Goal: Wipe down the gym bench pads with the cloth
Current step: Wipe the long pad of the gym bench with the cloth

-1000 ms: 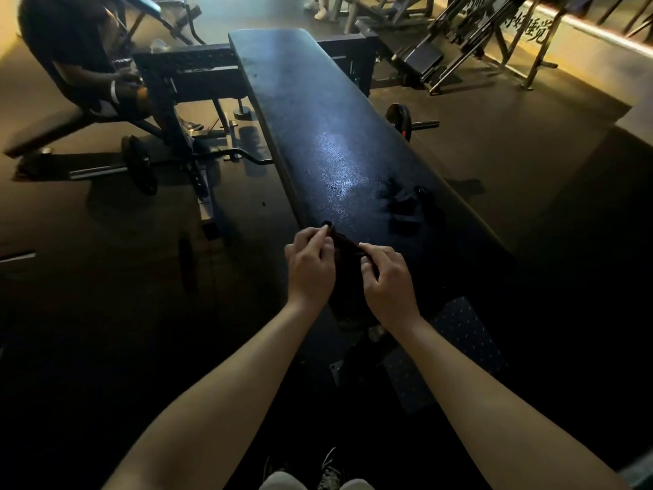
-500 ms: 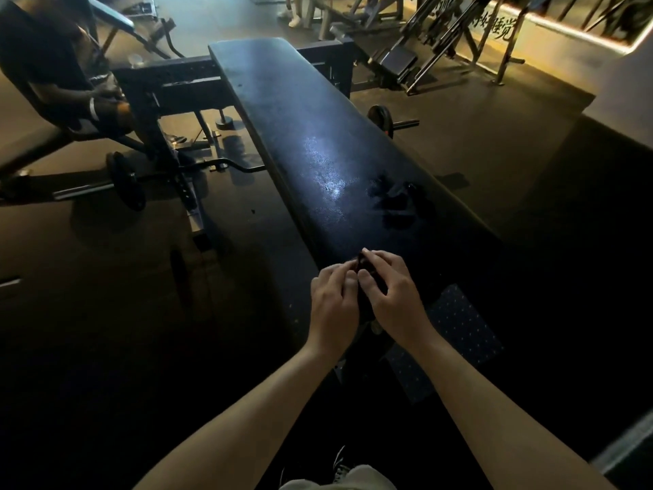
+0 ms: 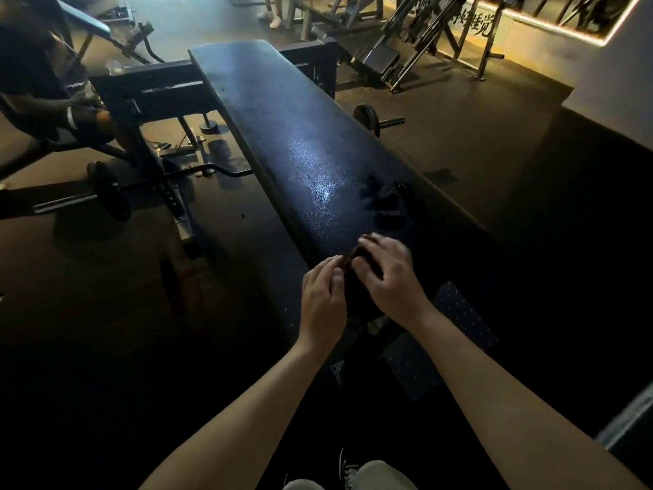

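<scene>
Cloth (image 3: pixel 354 260): bunched on near end of bench pad (image 3: pixel 300 136).
Right hand (image 3: pixel 388 277): grasping cloth.
Left hand (image 3: pixel 322 298): fingers bent against cloth, grip unclear.

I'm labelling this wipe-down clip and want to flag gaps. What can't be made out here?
Head view:
- cloth: mostly under the right hand, rest lost in shadow.
- left hand: contact with the cloth unclear, too dim.
- dark item on the bench pad: unidentifiable in the gloom.
- seated person: cut off by the left edge.
</scene>
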The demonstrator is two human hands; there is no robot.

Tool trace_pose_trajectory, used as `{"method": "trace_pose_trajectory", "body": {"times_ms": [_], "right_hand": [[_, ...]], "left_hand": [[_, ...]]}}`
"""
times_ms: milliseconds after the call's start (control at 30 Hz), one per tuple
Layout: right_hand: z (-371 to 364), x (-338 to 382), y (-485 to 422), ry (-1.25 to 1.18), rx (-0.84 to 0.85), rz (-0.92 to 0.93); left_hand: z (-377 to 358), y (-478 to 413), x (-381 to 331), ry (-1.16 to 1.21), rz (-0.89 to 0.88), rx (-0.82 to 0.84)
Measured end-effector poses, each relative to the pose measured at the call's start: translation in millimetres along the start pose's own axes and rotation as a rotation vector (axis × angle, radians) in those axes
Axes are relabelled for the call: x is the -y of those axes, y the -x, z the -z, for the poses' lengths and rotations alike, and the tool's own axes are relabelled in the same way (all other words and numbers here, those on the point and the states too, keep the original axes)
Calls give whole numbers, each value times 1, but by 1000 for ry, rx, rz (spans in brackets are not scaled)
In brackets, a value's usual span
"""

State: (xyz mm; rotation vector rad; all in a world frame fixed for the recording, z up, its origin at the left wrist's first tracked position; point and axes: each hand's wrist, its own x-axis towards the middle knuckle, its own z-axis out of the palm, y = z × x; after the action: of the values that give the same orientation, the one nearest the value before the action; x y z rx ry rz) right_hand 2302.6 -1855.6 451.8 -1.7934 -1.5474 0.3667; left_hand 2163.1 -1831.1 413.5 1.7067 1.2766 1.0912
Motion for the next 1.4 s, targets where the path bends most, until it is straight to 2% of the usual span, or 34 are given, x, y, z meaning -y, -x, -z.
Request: {"method": "trace_pose_trajectory", "body": {"times_ms": [67, 100, 200, 300, 433, 500, 533, 667, 800, 900, 967, 1033, 1100, 1167, 1267, 1333, 1400], "right_hand": [[-9, -6, 5, 33, 170, 45], [-11, -9, 6, 48, 164, 82], [-7, -21, 2, 137, 64, 183], [7, -40, -5, 178, 64, 210], [30, -72, -20, 182, -68, 138], [39, -83, -28, 242, -141, 41], [41, -83, -29, 246, -118, 20], [29, -61, -23, 118, 61, 235], [23, -65, -16, 152, 36, 339], [32, -85, -16, 202, 25, 401], [43, -102, -27, 245, -51, 327], [51, -112, -40, 255, -142, 164], [49, -108, -44, 225, -171, 78], [38, -88, -39, 172, -145, 120], [20, -54, -26, 73, 7, 260], [20, -43, -25, 40, 100, 366], [28, -52, -40, 65, 106, 379]], "left_hand": [[-1, 2, 1, 5, 27, -14], [-2, 1, -2, -6, 36, -22], [-15, -5, -21, -79, -55, -45], [-39, -14, -37, -187, -88, -4], [-50, -13, -31, -395, -148, -8], [-47, -10, -23, -415, -205, -58], [-46, -9, -19, -404, -220, -83], [-46, -6, -21, -358, -210, -163], [-55, -4, -33, -404, -233, -125], [-60, -6, -31, -528, -228, -97], [-59, -6, -22, -576, -229, -96], [-57, -5, -17, -564, -228, -112], [-57, -5, -17, -539, -227, -125], [-57, -7, -19, -485, -189, -153], [-52, -16, -25, -394, -82, -166], [-50, -22, -24, -427, -58, -140], [-49, -26, -22, -483, -62, -121]]}}
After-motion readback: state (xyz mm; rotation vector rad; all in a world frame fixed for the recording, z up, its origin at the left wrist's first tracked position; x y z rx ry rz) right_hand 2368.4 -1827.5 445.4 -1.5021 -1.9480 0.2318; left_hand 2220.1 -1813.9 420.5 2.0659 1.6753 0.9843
